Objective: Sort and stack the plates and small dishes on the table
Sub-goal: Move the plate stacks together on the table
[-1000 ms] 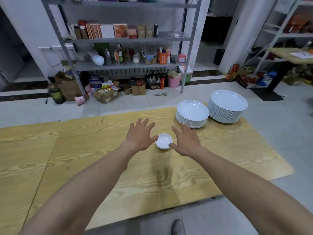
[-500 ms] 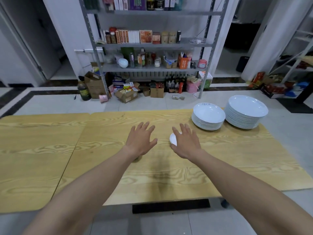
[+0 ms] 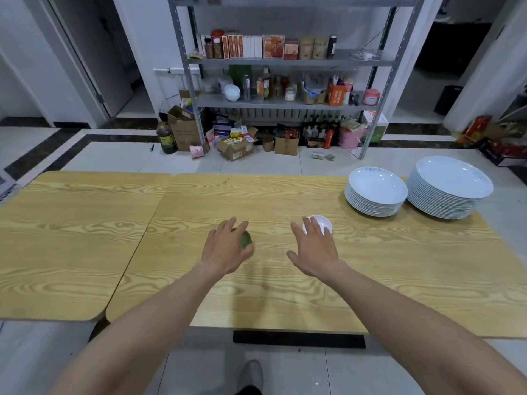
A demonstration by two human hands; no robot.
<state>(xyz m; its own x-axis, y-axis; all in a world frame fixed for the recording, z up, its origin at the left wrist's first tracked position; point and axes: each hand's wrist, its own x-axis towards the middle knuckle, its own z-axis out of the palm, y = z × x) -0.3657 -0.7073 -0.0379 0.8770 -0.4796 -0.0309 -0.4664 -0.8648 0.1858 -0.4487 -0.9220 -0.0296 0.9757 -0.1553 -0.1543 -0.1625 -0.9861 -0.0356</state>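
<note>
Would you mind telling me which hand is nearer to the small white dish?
Right. The right hand has fingers over the left rim of the small white dish; the left hand sits further left, over a green dish.
</note>
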